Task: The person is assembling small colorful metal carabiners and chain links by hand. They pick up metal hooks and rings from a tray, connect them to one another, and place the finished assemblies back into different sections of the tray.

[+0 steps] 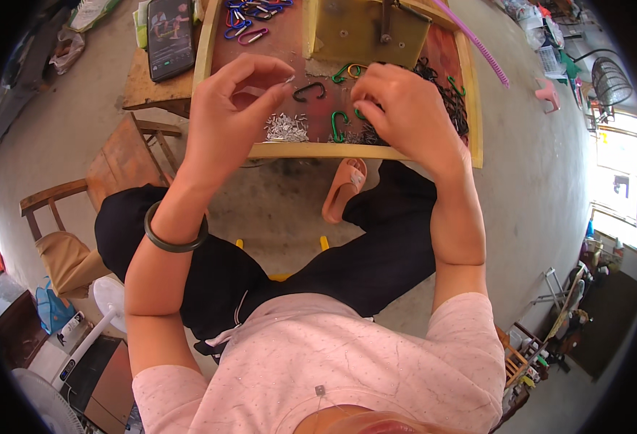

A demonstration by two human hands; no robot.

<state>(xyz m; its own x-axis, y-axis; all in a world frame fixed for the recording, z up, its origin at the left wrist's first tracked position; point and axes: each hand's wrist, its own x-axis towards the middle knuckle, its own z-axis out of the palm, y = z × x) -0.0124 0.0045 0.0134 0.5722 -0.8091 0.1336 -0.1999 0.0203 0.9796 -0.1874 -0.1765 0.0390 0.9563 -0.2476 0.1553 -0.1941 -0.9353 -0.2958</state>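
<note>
In the upper middle of the frame, our left hand [226,105] appears to pinch a small silvery piece [289,80] over the worktop [318,150]; for our right hand [407,103], we cannot tell the grip. If the left fingertips loosen, the piece may drop beside the black clip [310,87] or into the silvery pile [287,128].
</note>
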